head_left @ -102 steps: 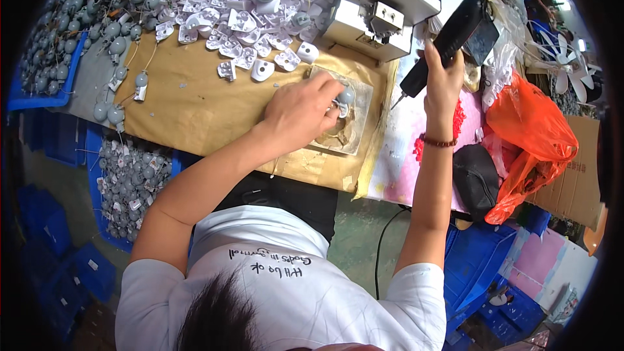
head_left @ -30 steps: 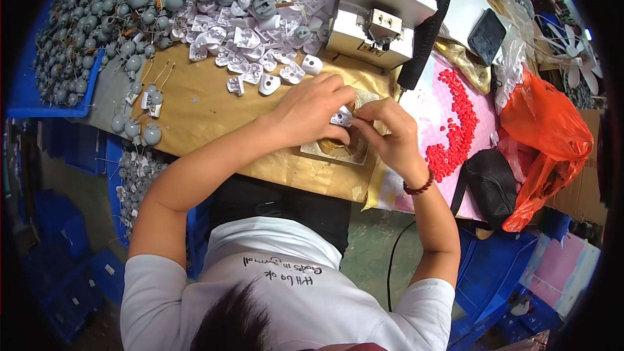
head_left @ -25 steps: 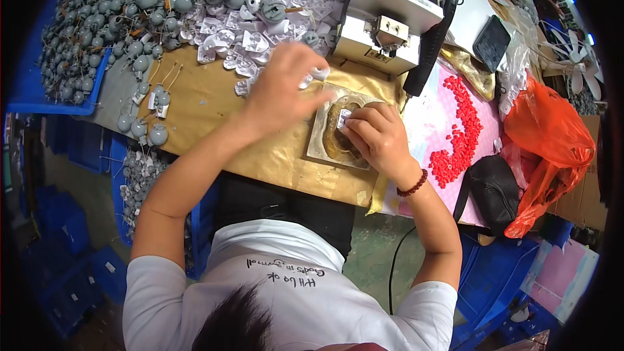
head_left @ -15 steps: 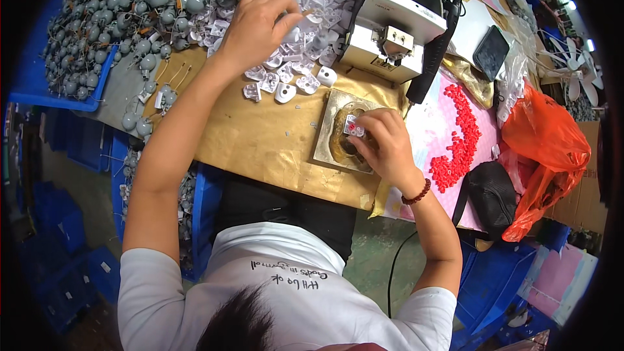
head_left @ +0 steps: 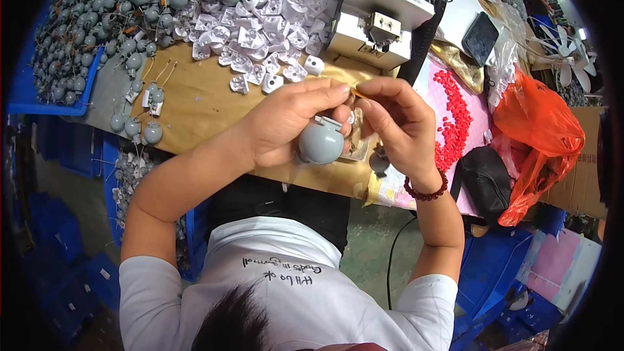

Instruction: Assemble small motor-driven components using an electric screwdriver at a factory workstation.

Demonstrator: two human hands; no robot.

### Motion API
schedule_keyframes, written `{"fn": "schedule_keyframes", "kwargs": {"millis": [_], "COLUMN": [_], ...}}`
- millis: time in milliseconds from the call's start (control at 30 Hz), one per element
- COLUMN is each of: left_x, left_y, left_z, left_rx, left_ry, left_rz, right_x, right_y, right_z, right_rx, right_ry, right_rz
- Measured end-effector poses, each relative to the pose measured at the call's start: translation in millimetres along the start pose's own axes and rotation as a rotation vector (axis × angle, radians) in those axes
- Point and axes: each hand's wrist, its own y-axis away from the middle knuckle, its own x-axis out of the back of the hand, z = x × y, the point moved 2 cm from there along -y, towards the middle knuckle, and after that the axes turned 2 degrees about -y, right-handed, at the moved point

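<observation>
My left hand [head_left: 286, 123] grips a round grey plastic part [head_left: 320, 144] with a white piece on its top, held above the brown table [head_left: 195, 104]. My right hand [head_left: 400, 123] is right beside it, fingertips pinched on a thin orange wire at the part's top. Under both hands lies a small clear tray [head_left: 357, 149], mostly hidden. A heap of white plastic pieces [head_left: 260, 19] and a heap of grey round parts [head_left: 97, 19] lie further back.
A white machine [head_left: 380, 13] stands at the back, with a black power screwdriver [head_left: 426, 32] leaning beside it. Red beads [head_left: 455, 117] lie on a pink sheet at right, near a black pouch [head_left: 484, 179] and an orange bag [head_left: 543, 136]. Blue crates sit below.
My left hand reached back to the heaps, then returned holding a grey round part. My right hand rose off the tray to meet it. Earlier still, the right hand held the black screwdriver.
</observation>
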Motion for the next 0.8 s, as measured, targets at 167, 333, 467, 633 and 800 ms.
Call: {"fn": "schedule_keyframes", "kwargs": {"millis": [167, 333, 467, 633, 800], "left_x": [20.2, 29.7, 34.0, 35.9, 37.7], "left_y": [13.9, 16.7, 8.0, 2.5, 2.2], "left_z": [-41.5, -57.5, -61.4, -60.7, -60.2], "left_rx": [-0.15, -0.54, -0.623, -0.649, -0.644], "left_ry": [-0.486, -1.469, -1.57, -1.597, -1.597], "left_rz": [0.208, 0.306, 0.311, 0.261, 0.247], "right_x": [25.4, 13.8, 12.6, 13.6, 24.3], "right_y": [20.8, 22.6, 15.3, 10.3, 10.2], "right_z": [31.0, 57.0, 65.0, 56.9, 64.4], "right_rx": [0.051, 0.343, 0.395, 0.429, 0.525], "right_ry": [0.608, 0.97, 1.121, 1.266, 1.24], "right_rz": [-0.001, -0.088, -0.155, -0.3, -0.315]}}
